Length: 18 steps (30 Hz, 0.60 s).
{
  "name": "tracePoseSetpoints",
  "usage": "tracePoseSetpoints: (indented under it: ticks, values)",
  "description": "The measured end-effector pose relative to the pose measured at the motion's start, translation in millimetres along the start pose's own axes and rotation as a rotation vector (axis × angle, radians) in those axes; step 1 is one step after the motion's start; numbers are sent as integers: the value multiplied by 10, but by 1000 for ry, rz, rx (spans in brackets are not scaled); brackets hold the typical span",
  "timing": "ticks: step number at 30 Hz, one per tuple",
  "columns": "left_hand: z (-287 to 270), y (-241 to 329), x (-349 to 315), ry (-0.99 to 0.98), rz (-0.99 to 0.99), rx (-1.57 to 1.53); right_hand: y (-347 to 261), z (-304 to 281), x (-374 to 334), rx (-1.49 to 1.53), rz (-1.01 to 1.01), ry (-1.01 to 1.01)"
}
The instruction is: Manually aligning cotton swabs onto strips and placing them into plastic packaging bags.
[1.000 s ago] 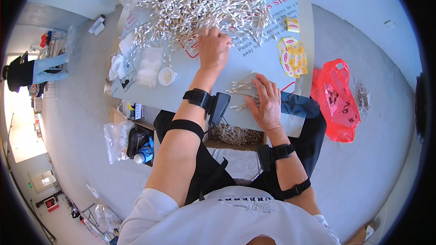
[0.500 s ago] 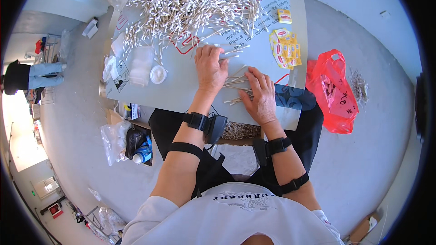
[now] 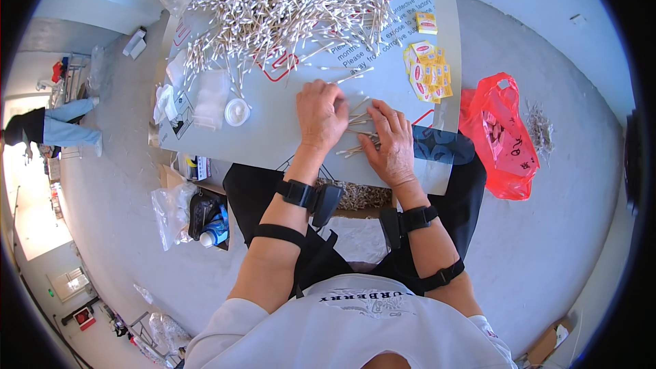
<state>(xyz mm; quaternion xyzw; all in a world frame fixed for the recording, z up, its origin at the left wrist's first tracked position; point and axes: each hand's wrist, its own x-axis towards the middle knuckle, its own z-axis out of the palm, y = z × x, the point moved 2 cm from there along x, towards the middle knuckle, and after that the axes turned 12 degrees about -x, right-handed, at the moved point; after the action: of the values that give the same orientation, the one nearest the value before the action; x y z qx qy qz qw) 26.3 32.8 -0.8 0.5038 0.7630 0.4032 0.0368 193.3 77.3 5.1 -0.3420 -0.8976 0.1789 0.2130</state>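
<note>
Both of my hands work low over the sheet-covered table, close together. My left hand [image 3: 321, 115] is curled, its fingertips bent down beside a small bunch of cotton swabs [image 3: 358, 121]; what its fingers pinch is hidden. On the right side of that bunch, my right hand [image 3: 392, 145] closes thumb and fingers around the swab ends. A few loose swabs [image 3: 350, 76] lie just beyond my left hand. Farther off, a large heap of cotton swabs [image 3: 287, 10] spreads over the table.
Left of my hands are a small round white tub [image 3: 238, 112] and clear plastic boxes [image 3: 210, 99]. Yellow packets [image 3: 430, 74] lie at the right edge of the table. A red plastic bag [image 3: 502, 143] is on the floor. An open box of swabs [image 3: 362, 197] sits below the table edge.
My left hand has drawn back slightly toward me and right, its fingers curling more, away from the loose swabs. The right hand stays nearly still. At far left, a person's legs have moved apart.
</note>
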Motion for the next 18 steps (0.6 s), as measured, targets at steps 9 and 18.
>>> tracePoseSetpoints:
  ticks: [9,18]
  values:
    - [54,13,375,49,72,-58,10,2,-2,-1,-9,11]
    - [37,-141,722,25,108,147,19,1,-11,-6,-8,11]
